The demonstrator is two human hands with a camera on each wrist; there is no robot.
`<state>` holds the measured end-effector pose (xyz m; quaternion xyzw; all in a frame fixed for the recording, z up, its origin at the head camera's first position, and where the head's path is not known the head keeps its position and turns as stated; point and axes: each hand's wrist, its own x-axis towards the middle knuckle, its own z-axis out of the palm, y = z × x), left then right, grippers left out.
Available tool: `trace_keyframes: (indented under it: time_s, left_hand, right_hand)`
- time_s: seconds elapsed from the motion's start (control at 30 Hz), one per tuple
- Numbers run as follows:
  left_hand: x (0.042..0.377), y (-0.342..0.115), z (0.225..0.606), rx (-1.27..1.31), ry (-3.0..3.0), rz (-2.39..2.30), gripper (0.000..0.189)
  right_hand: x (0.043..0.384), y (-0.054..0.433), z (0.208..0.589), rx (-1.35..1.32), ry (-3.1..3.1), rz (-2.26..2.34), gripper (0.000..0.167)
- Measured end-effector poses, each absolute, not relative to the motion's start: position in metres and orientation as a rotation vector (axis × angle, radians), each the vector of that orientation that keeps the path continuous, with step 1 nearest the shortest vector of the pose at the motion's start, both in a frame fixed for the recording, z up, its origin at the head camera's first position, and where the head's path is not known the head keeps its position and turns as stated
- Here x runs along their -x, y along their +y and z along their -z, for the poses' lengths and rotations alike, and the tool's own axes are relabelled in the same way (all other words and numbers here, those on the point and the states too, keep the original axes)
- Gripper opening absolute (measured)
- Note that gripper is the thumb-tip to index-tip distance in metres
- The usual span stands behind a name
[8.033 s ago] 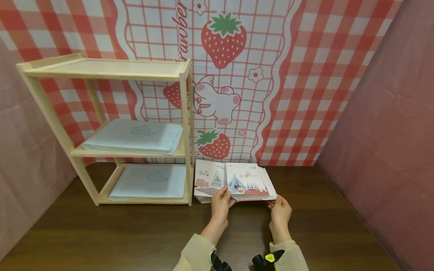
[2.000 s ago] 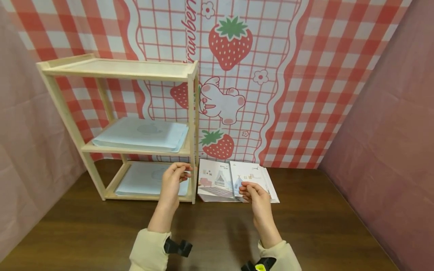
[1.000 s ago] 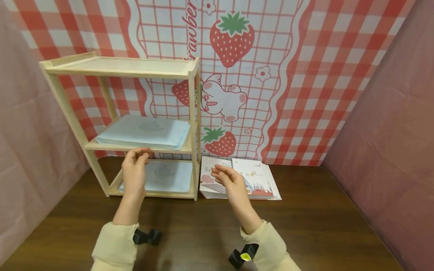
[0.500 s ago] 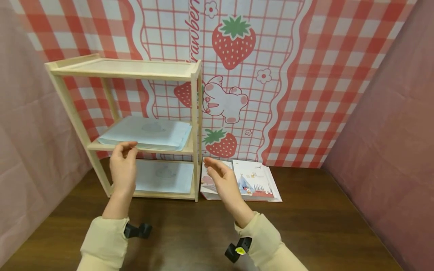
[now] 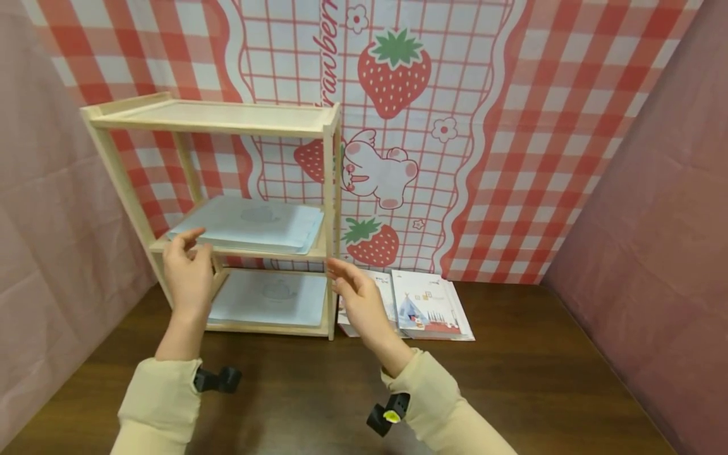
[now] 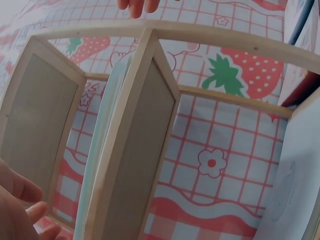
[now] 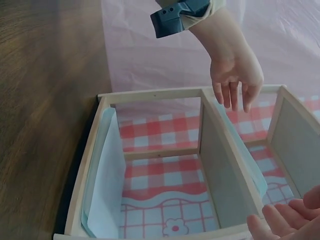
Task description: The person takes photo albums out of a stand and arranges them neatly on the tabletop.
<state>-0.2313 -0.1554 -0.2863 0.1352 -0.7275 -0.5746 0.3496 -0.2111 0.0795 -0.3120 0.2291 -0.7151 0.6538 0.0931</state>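
Observation:
A light wooden shelf rack (image 5: 216, 123) stands at the left. On its middle board lies a stack of flat light blue sheets or folders (image 5: 256, 224) with a whale print. A similar light blue stack (image 5: 273, 297) lies on the bottom board. My left hand (image 5: 189, 272), fingers loosely bent, is in front of the middle stack's left front corner and holds nothing. My right hand (image 5: 364, 306) is by the rack's right front post, fingers loosely extended, also holding nothing. In the right wrist view, the left hand (image 7: 235, 75) appears beside the middle board's left end.
White illustrated booklets (image 5: 426, 303) lie overlapping on the dark wooden table (image 5: 512, 379), right of the rack and partly behind my right hand. A red-checked strawberry cloth (image 5: 512, 158) hangs behind. Pink cloth (image 5: 637, 221) closes off both sides.
Eight seconds ago both hands held the booklets; they have let go of them. Both hands have since moved left to the rack, one toward each end of the middle board.

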Motion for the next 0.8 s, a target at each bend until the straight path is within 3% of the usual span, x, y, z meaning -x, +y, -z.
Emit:
trace_keyframes:
  time_s: [0.3,0.8]
  left_hand:
    - [0.238,-0.172,0.285,-0.404,-1.883,1.441,0.05]
    - [0.249,-0.189,0.28,-0.457,-1.957,1.512,0.063]
  right_hand:
    - [0.214,0.066,0.308,-0.744,-2.164,-1.905,0.039]
    - [0.219,0.052,0.3,-0.612,-2.403,-1.837,0.046]
